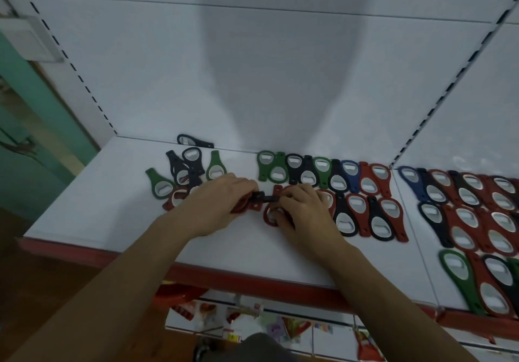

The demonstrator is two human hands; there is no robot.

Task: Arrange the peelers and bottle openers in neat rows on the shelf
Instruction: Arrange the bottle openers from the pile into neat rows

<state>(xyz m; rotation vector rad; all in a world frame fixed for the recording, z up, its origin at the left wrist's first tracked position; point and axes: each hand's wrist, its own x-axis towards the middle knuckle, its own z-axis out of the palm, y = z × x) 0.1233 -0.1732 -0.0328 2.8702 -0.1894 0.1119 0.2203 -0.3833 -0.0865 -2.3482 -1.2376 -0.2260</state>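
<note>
Black bottle opener (pixel 265 197) bridges the gap between both hands at mid-shelf (pixel 112 207), its long axis running 9 to 3 o'clock and both ends hidden. Left hand (pixel 222 201) curls around its 9 o'clock end along with a held red opener (pixel 254 207). Right hand (pixel 303 210), fingers bent, pinches the 3 o'clock end above a flat red opener (pixel 268 218).

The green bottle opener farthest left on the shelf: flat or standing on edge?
Flat: the green plastic bottle opener lies on the white shelf, its metal opening facing up.
</note>
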